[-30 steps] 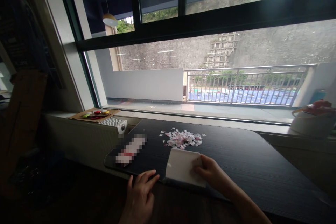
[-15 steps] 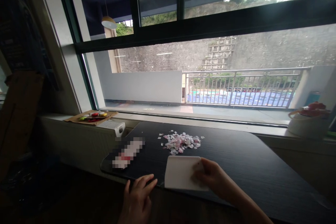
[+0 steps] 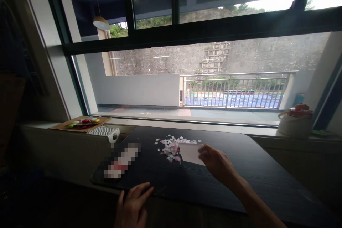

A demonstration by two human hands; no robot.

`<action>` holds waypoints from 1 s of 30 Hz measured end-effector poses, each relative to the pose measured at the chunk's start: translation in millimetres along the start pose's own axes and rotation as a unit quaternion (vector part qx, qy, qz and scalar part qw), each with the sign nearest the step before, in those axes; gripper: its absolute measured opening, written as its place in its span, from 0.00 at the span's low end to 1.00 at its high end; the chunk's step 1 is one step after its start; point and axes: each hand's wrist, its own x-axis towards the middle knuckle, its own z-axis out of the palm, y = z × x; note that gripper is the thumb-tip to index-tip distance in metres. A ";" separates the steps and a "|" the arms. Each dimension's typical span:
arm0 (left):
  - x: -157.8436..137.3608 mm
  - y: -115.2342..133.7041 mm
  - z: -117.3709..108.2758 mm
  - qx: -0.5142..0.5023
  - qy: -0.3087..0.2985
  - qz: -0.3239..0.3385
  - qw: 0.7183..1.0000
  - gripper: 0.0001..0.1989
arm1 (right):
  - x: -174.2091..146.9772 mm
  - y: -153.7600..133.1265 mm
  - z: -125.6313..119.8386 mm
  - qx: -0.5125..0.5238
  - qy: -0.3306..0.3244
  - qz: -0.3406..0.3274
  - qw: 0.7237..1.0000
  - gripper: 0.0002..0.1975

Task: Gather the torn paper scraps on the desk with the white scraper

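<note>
My right hand [image 3: 213, 158] is closed on the right side of a flat white rectangular piece with rounded corners [image 3: 190, 153], whose exact kind I cannot make out. The piece is tilted over the dark table, its left edge at the right side of a loose pile of small paper scraps [image 3: 171, 146], white with pinkish bits. At the table's near edge, my left hand [image 3: 134, 203] has its fingers apart and nothing in them.
A blurred-out pale and red item [image 3: 123, 161] lies on the left of the black table [image 3: 235, 171]. Beyond are a white radiator [image 3: 105, 133], cardboard with colourful pieces [image 3: 80, 124], and a white pot-like container [image 3: 295, 124] on the sill by the window.
My right hand has moved the white piece forward and tilted it up, bringing it against the paper scraps. My left hand stays at the table edge. The view has turned slightly right.
</note>
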 end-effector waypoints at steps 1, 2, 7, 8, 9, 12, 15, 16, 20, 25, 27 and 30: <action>0.1 0.0 0.1 0.001 0.000 -0.001 1.000 0.31 | 0.1 -1.1 -0.7 -0.005 0.006 0.001 1.000 0.10; 0.2 -0.1 0.3 0.001 0.000 -0.001 1.000 0.31 | 1.4 -2.0 -0.1 0.001 0.007 -0.003 1.000 0.10; -0.2 -0.8 1.0 0.001 0.002 0.001 1.000 0.30 | 10.9 -3.1 7.7 0.071 -0.028 -0.025 0.997 0.10; -0.4 -0.5 0.7 0.000 0.003 0.001 1.000 0.30 | 10.7 -2.5 6.7 0.064 -0.035 -0.019 0.997 0.09; -0.6 0.1 0.2 -0.002 0.004 0.000 1.000 0.30 | 9.6 -1.8 4.6 0.050 -0.037 -0.012 0.998 0.08; -1.0 2.6 -1.9 -0.006 0.004 -0.006 1.000 0.30 | 4.9 -0.9 -3.8 0.013 -0.026 0.001 1.000 0.08; -0.8 4.6 -3.3 -0.004 0.003 -0.011 1.000 0.29 | 5.7 -2.4 -4.6 0.022 -0.019 -0.004 1.000 0.09; -0.7 4.9 -3.5 -0.002 0.003 -0.010 1.000 0.29 | 8.1 -3.0 -2.3 0.028 -0.016 -0.008 0.999 0.10; -0.8 4.3 -3.0 0.014 0.006 0.001 1.000 0.31 | 27.0 -4.2 14.2 0.039 0.025 -0.032 0.998 0.12; -1.1 0.0 -0.7 0.030 0.008 0.011 0.999 0.32 | 52.2 -3.0 33.8 0.046 0.019 -0.058 0.997 0.12; -1.0 -1.6 0.3 0.037 0.004 0.016 0.999 0.32 | 52.8 -0.5 34.8 0.039 0.003 -0.062 0.997 0.11; -1.2 -1.2 0.8 0.038 0.004 0.021 0.999 0.32 | 39.1 7.0 21.8 0.017 -0.016 -0.063 0.998 0.10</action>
